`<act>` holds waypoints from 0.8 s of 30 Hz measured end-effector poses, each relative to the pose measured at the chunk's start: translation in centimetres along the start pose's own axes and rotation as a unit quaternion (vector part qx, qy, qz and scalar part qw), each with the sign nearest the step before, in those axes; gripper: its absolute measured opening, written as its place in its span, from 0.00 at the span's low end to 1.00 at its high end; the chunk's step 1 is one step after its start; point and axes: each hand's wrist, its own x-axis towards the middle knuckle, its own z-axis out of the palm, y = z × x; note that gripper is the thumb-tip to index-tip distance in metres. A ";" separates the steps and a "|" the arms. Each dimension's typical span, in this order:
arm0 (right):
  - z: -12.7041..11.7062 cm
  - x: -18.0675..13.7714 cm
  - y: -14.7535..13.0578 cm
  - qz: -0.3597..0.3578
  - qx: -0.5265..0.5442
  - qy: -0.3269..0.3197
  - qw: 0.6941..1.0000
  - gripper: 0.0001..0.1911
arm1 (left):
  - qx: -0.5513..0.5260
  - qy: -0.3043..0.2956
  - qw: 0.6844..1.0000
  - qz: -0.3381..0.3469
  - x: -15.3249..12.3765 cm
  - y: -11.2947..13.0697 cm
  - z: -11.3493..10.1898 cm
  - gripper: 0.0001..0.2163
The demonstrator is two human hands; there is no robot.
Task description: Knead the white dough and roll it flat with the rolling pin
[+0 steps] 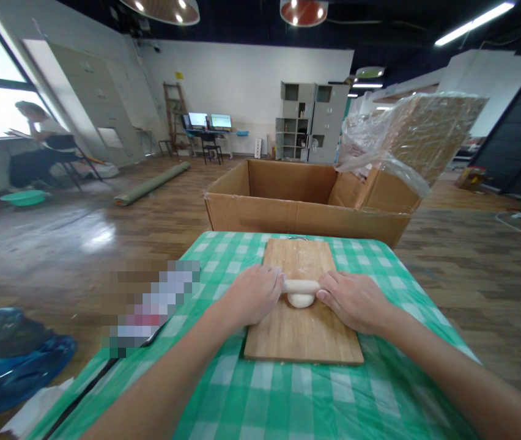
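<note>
Dough [301, 300] sits just below centre frame, under the rolling pin [301, 286] on the wooden board [304, 342], squarely between two sets of fingers: left hand [258, 294], right hand [354, 300], both curled around the pin's ends!

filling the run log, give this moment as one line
left hand: grips rolling pin, left end; right hand: grips rolling pin, right end; dough: on wooden board, partly covered by rolling pin; wooden board: on checkered cloth
</note>
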 end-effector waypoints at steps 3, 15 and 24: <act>0.1 0.0 0.1 0.001 0.006 -0.005 1.000 0.17 | 0.019 0.005 1.000 0.006 -0.1 0.1 0.3 0.17; -0.3 -0.5 -0.3 -0.001 0.029 -0.013 0.999 0.17 | 0.018 0.016 1.000 -0.015 -1.0 1.5 -0.4 0.19; -0.6 -1.7 -1.5 0.002 0.054 0.006 0.998 0.14 | -0.077 0.028 0.989 -0.122 -1.9 2.7 -0.7 0.19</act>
